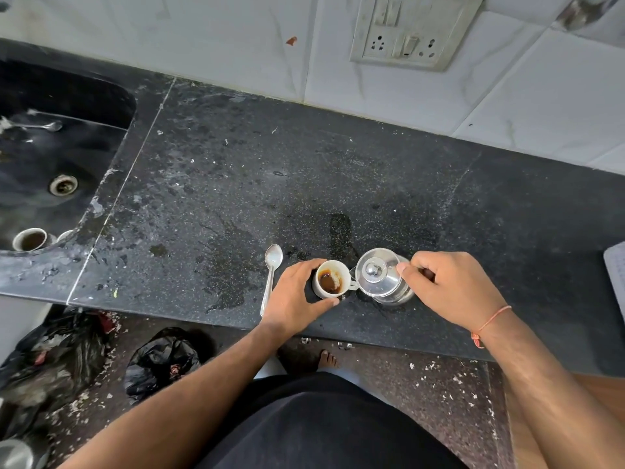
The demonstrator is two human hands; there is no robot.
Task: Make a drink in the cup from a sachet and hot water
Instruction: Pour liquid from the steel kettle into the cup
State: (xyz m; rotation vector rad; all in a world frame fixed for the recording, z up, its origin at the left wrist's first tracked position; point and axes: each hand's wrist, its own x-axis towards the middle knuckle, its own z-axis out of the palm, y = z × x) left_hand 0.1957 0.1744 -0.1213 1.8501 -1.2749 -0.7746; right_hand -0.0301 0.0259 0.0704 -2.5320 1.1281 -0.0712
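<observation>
Near the counter's front edge, the left hand (297, 292) cups the small, light, breakable cup (333, 278) round its wall, while the right hand (449, 289) grips the smooth, probably hot steel pot (382, 275) by its handle side.

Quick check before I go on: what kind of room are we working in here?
Most likely a home kitchen: a dark stone countertop with a built-in sink at its left end, tiled wall with a switch-and-socket plate, and a cup beside a steel pot.

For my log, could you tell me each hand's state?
Left hand: holding the cup.
Right hand: gripping the steel pot.
</observation>
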